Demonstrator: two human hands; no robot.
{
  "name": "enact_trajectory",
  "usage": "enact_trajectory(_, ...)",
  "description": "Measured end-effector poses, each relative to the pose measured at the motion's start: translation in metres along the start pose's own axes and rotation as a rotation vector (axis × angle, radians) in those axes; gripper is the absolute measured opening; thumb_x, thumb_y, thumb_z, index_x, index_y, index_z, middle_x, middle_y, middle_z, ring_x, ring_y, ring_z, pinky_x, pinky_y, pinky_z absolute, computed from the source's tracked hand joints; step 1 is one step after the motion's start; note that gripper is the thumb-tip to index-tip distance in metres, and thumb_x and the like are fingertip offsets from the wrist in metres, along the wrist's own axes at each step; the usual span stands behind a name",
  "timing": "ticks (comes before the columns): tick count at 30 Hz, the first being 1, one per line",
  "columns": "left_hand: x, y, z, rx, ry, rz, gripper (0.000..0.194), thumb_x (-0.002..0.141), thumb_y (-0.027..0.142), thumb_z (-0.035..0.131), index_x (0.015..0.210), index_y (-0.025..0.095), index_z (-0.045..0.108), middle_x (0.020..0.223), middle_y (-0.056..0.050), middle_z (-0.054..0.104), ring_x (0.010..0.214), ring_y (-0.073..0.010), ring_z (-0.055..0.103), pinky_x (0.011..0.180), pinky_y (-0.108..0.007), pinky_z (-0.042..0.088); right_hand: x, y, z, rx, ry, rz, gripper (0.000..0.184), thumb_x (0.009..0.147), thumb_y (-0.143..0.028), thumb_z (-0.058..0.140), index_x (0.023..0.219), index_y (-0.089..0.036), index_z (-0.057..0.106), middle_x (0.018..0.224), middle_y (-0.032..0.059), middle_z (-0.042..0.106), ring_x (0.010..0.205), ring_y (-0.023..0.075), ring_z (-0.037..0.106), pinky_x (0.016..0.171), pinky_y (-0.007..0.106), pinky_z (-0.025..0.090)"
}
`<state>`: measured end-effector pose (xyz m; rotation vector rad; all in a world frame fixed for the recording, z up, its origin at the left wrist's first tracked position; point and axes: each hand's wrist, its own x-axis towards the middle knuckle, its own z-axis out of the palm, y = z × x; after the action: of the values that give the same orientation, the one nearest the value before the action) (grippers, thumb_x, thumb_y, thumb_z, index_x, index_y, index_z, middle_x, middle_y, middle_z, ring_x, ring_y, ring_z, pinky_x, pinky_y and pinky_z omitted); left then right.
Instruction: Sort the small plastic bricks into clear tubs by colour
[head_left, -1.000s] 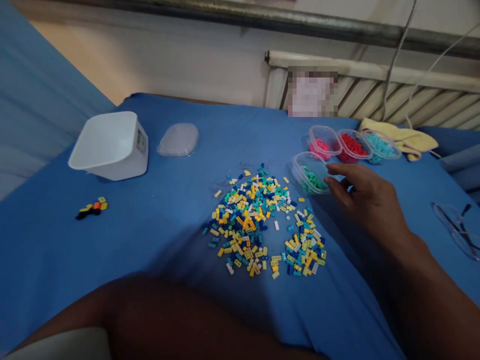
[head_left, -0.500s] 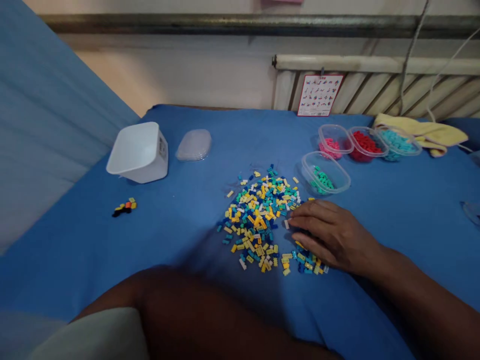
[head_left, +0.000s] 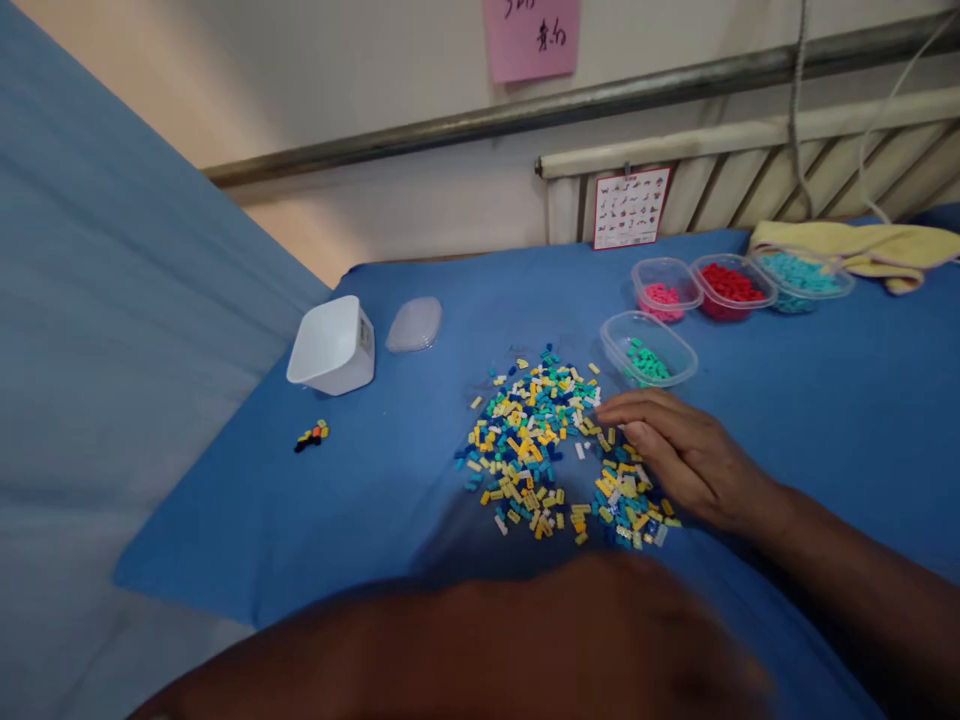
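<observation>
A pile of small toy building bricks (head_left: pixel 517 440) in yellow, teal, dark blue, green and white lies on the blue cloth. My right hand (head_left: pixel 686 455) is at the right edge of this pile, fingers stretched out over the bricks and thumb just below them. I see nothing held in it. A smaller cluster of bricks (head_left: pixel 626 500) lies below its fingers. My left hand (head_left: pixel 637 640) crosses the bottom foreground, close to the camera. It is dark and smeared by motion, so its fingers cannot be made out. Just beyond my right hand stands a clear tub with green bricks (head_left: pixel 649 358).
Clear tubs hold pink bricks (head_left: pixel 664 298), red bricks (head_left: pixel 729 285) and light-blue bricks (head_left: pixel 799 275). A yellow cloth (head_left: pixel 862 245) lies behind them. To the left are a white bin (head_left: pixel 364 355), clear lids (head_left: pixel 415 325) and a small joined brick piece (head_left: pixel 312 436). A picture card (head_left: pixel 631 208) hangs from the radiator.
The view has tilted and shifted. My left arm has swung right across the foreground. My right hand has turned, its thumb now showing, and uncovers more of the bricks below it.
</observation>
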<state>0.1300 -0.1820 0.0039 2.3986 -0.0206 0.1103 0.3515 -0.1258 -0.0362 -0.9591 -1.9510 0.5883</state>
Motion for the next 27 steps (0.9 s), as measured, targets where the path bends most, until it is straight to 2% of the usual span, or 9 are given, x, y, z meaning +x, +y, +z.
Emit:
enact_trajectory(1,-0.015,-0.005,-0.014,0.107,0.086,-0.124,0.042,0.118,0.038,0.041,0.143,0.026,0.073,0.154,-0.012,0.072,0.15,-0.0241,0.064,0.13,-0.044,0.052,0.0,0.002,-0.001,-0.014,0.011,0.0,0.027,0.118,-0.027,0.053,0.133,-0.025,0.076,0.13,0.0099,0.082,0.123,0.025,0.077,0.112,0.047,0.063)
enact_trajectory(2,-0.03,-0.01,-0.025,0.224,0.235,-0.291,0.042,0.119,0.037,0.042,0.148,0.022,0.069,0.159,-0.013,0.07,0.156,-0.0256,0.06,0.135,-0.048,0.047,0.0,0.004,-0.001,-0.023,0.008,-0.006,0.027,0.118,-0.027,0.053,0.133,-0.025,0.076,0.128,0.0101,0.082,0.122,0.0249,0.077,0.11,0.047,0.063)
enact_trajectory(3,-0.045,-0.016,-0.034,0.332,0.297,-0.466,0.049,0.119,0.046,0.047,0.159,0.021,0.061,0.167,-0.015,0.063,0.163,-0.0291,0.053,0.138,-0.053,0.043,0.001,0.005,0.0,-0.03,-0.005,-0.019,0.027,0.118,-0.027,0.052,0.132,-0.025,0.076,0.127,0.0104,0.082,0.121,0.0251,0.078,0.11,0.048,0.064)
enact_trajectory(5,-0.069,-0.029,-0.043,0.476,0.312,-0.724,0.079,0.114,0.066,0.05,0.174,0.015,0.042,0.181,-0.021,0.043,0.172,-0.0385,0.037,0.141,-0.065,0.037,0.003,0.006,0.004,-0.048,-0.042,-0.056,0.028,0.118,-0.028,0.053,0.134,-0.024,0.075,0.129,0.0112,0.082,0.124,0.0261,0.077,0.111,0.05,0.063)
enact_trajectory(7,-0.082,-0.04,-0.041,0.506,0.255,-0.849,0.094,0.113,0.075,0.045,0.179,0.009,0.031,0.186,-0.025,0.029,0.176,-0.0419,0.026,0.141,-0.067,0.035,0.005,0.005,0.008,-0.074,-0.085,-0.081,0.029,0.117,-0.03,0.055,0.137,-0.023,0.074,0.134,0.0124,0.082,0.129,0.0273,0.076,0.115,0.052,0.062)
enact_trajectory(12,-0.066,-0.052,-0.03,0.486,0.183,-0.882,0.105,0.111,0.082,0.035,0.18,0.004,0.025,0.188,-0.026,0.017,0.178,-0.0411,0.014,0.144,-0.066,0.027,0.003,0.0,0.008,-0.034,-0.147,-0.095,0.029,0.118,-0.027,0.052,0.134,-0.024,0.076,0.127,0.0101,0.084,0.121,0.0251,0.08,0.109,0.047,0.066)
enact_trajectory(18,-0.036,-0.065,-0.048,0.496,0.17,-0.79,0.106,0.11,0.086,0.031,0.181,0.007,0.025,0.189,-0.022,0.015,0.179,-0.0379,0.011,0.146,-0.063,0.019,0.005,-0.002,-0.002,-0.056,0.014,-0.096,0.025,0.117,-0.024,0.053,0.122,-0.024,0.077,0.114,0.0089,0.084,0.107,0.0237,0.08,0.098,0.043,0.067)
enact_trajectory(23,-0.032,-0.088,-0.071,0.451,0.118,-0.837,0.101,0.113,0.082,0.021,0.182,0.01,0.023,0.191,-0.016,0.01,0.18,-0.0338,0.007,0.147,-0.058,0.015,0.002,0.007,-0.001,-0.144,-0.039,-0.132,0.032,0.117,-0.03,0.056,0.141,-0.022,0.075,0.14,0.0142,0.081,0.135,0.0291,0.075,0.118,0.055,0.061)
enact_trajectory(27,-0.046,-0.083,-0.074,0.453,0.109,-0.888,0.098,0.113,0.081,0.022,0.182,0.011,0.024,0.191,-0.017,0.014,0.18,-0.0339,0.011,0.147,-0.059,0.018,-0.001,0.012,0.005,-0.239,-0.189,-0.136,0.046,0.117,-0.041,0.058,0.156,-0.019,0.07,0.164,0.0187,0.068,0.157,0.0345,0.061,0.129,0.064,0.052)
